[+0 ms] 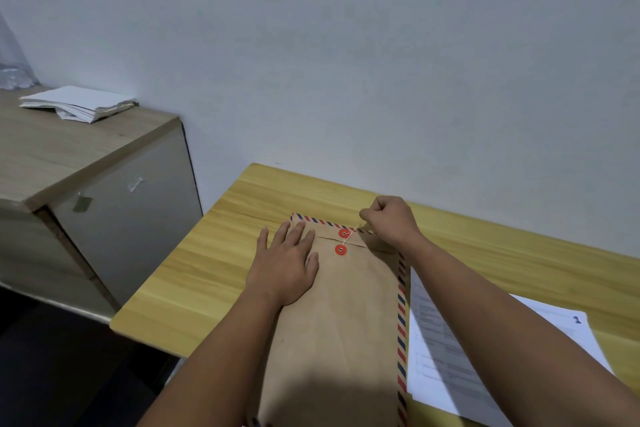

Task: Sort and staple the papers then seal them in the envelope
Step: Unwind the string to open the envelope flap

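Observation:
A brown envelope (346, 315) with a red-and-blue striped border lies lengthwise on the yellow wooden table (214, 253), flap folded down at the far end. Two red button discs (342, 241) sit on the flap and body. A thin white string (354, 229) runs taut from the upper disc to my right hand (389, 220), which is pinched shut on it just past the envelope's far right corner. My left hand (287, 263) presses flat on the envelope's upper left, fingers spread. A printed sheet (446, 354) marked "1" lies to the right, partly under my right forearm.
A grey cabinet with a wooden top (69, 156) stands to the left of the table, carrying a loose stack of white papers (78, 102). A plain wall runs right behind the table's far edge. The floor at lower left is dark.

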A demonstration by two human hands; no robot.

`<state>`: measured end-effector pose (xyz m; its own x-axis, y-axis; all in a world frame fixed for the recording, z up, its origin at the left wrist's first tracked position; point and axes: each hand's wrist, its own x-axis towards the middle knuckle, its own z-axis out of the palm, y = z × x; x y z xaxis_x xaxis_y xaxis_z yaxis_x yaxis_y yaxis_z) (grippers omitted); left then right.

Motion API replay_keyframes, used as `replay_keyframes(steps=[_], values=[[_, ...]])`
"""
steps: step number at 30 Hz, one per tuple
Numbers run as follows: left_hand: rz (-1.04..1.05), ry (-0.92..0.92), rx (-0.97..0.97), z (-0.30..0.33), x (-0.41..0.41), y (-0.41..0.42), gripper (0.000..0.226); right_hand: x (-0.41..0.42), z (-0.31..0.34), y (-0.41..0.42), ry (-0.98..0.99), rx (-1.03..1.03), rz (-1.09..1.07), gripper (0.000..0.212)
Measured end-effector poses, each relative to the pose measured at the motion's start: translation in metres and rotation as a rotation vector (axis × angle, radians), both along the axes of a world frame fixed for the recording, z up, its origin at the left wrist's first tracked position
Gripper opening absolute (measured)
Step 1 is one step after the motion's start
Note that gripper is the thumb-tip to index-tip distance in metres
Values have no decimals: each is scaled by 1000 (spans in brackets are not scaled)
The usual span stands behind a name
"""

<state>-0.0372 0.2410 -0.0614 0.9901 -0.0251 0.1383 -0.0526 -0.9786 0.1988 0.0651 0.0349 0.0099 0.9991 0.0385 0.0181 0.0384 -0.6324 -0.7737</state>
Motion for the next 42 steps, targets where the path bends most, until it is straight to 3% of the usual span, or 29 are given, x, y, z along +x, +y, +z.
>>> replay_keyframes(steps=[5,7,11,15,20,23,29,33,35,38,40,42], values=[[4,3,8,1,-1,-1,61,-18,16,16,293,492,162,17],[4,-3,5,1,-1,-1,61,-24,19,22,407,589,248,11],[-1,-10,8,0,-1,0,60,-33,9,21,641,579,406,8],[5,2,9,1,0,-1,61,-35,6,4,749,374,435,5],[3,2,1,0,1,0,61,-19,15,-21,483,-15,392,9],[4,-29,-34,-1,0,0,62,-4,21,-27,178,-242,324,11],[-6,-120,-139,-2,-1,2,38,7,23,-25,-226,-357,146,12],[1,-125,-84,-1,-2,0,52,-1,11,-21,-151,-575,352,67],[2,-116,-59,0,-3,0,60,-8,3,-18,-104,-645,471,84],[4,-104,-43,0,-2,0,63,-14,-8,-16,-155,-753,549,62],[4,-97,-44,-1,-2,0,62,-14,-12,-16,-242,-765,537,41],[-3,-80,-31,-1,-1,0,63,-13,-14,-16,-299,-734,476,32]])
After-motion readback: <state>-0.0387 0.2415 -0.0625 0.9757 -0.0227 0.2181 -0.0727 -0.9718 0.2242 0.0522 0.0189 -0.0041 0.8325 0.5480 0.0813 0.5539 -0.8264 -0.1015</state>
